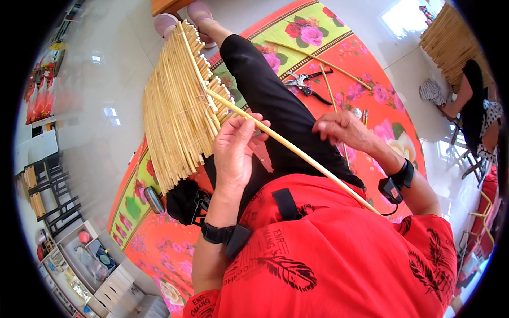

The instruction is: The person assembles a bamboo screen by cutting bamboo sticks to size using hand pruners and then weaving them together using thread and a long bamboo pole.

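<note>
A long pale reed stalk (305,155) runs slantwise from the reed mat to the front of my red shirt. My left hand (236,146) pinches it between thumb and fingers near its upper part. The mat (175,111), made of many reeds bound side by side, lies to the left along my leg. A crosswise reed and pale thread show near its right edge. My right hand (343,130) is raised to the right of the stalk, apart from it, with its fingers curled together; whatever it may hold is too small to make out.
Pruning shears (305,85) with black handles lie on the flowered cloth (387,114), beside two loose reeds (318,57). A black bag (185,204) and a dark oblong case (154,200) lie left of me. Another person (469,100) sits at the far right near another reed mat (456,42).
</note>
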